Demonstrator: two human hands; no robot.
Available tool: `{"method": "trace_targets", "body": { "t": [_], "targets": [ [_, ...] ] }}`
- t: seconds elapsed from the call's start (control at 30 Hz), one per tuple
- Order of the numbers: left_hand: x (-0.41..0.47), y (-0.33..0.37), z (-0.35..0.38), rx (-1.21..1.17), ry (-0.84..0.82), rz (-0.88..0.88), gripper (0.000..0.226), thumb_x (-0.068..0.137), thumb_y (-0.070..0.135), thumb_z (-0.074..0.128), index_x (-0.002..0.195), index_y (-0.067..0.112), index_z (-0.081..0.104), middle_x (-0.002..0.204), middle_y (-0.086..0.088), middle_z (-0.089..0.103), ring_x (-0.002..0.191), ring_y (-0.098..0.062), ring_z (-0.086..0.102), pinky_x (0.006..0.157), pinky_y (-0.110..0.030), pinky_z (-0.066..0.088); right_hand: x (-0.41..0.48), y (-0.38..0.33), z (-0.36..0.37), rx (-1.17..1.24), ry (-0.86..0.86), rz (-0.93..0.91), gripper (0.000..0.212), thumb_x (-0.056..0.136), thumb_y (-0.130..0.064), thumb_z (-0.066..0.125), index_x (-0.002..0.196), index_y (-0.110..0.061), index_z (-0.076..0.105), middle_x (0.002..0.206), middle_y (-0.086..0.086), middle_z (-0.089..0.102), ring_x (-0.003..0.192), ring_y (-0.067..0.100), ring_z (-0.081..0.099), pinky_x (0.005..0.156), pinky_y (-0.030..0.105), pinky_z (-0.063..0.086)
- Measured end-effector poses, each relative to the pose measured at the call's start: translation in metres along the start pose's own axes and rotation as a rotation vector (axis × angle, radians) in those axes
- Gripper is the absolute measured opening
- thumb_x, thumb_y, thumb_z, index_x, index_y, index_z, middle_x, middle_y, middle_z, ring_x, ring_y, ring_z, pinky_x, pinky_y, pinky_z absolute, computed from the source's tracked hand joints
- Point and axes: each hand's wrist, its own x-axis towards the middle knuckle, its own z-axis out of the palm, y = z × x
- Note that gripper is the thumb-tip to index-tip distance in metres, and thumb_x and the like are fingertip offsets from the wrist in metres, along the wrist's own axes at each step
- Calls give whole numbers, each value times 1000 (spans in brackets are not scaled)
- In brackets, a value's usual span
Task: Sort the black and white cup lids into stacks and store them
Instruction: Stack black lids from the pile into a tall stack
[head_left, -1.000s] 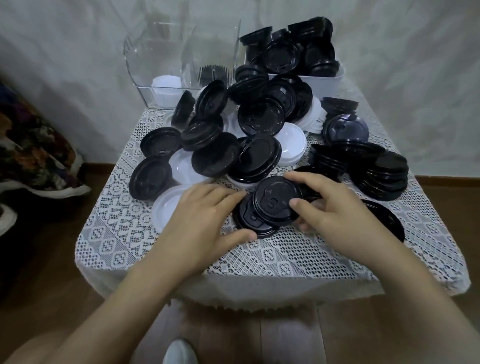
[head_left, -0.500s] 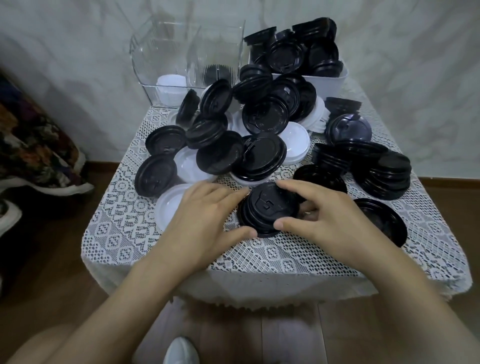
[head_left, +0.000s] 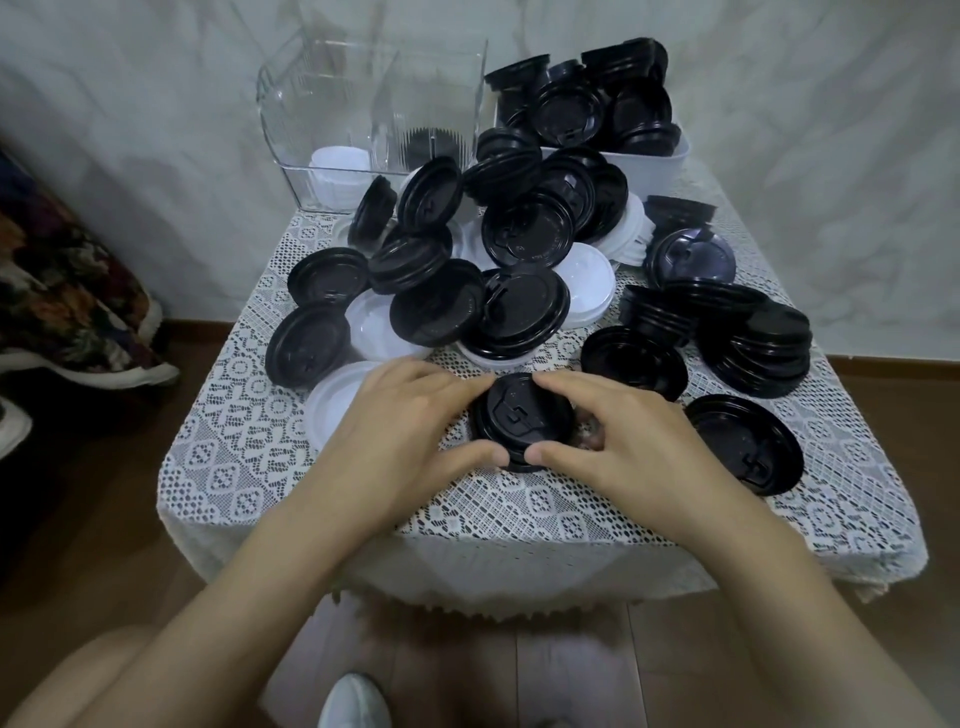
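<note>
The left hand (head_left: 400, 426) and right hand (head_left: 623, 441) share one grip. They curl round a short black stack (head_left: 522, 421) from either side, thumbs on its near edge and forefingers almost meeting at its far edge. The stack sits flat on the tabletop (head_left: 234, 441), near and central, directly between the palms, with neither hand nearer. Beyond it the mixed loose lids (head_left: 441, 312) lie heaped. Farther off, to the left, stands the clear bin (head_left: 332, 93), probably its destination, with black lids showing in its right compartment.
</note>
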Motion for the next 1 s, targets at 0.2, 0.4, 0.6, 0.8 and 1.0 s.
{"method": "trace_targets", "body": {
  "t": [0.2,0.4,0.6,0.8,1.0],
  "targets": [
    [6,4,-10,-21,-55,23,74,79,74,58,139,32,63,82,22,48,93,-17,54,80,-31,32,0,-7,-3,-67,-44,22,72,87,-54,74,152,-41,46,149,-23,53,104,-2,51,99,27,42],
    [7,-3,-4,2,-68,43,79,74,72,60,138,25,66,117,5,72,106,-24,62,90,-36,41,2,-8,5,-159,-43,5,72,89,-55,71,153,-38,43,152,-21,50,126,14,51,106,37,43],
    [6,6,-9,37,-109,24,85,76,77,52,144,27,58,129,8,67,115,-20,57,95,-27,31,2,-5,0,-99,-65,-12,70,90,-48,73,152,-42,42,148,-24,51,116,14,49,93,31,40],
    [9,19,-11,1,-102,-30,85,75,77,65,148,37,48,134,12,66,120,-13,53,93,-23,27,2,-7,-12,-97,-96,1,57,95,-30,68,147,-40,47,128,-15,58,113,13,61,99,34,47],
    [4,14,1,48,-91,-20,91,79,84,45,153,31,44,140,11,61,126,-14,53,103,-29,36,1,4,-6,-80,-49,-56,50,96,-32,68,142,-39,53,133,-15,60,111,10,61,99,36,49]
  ]
}}
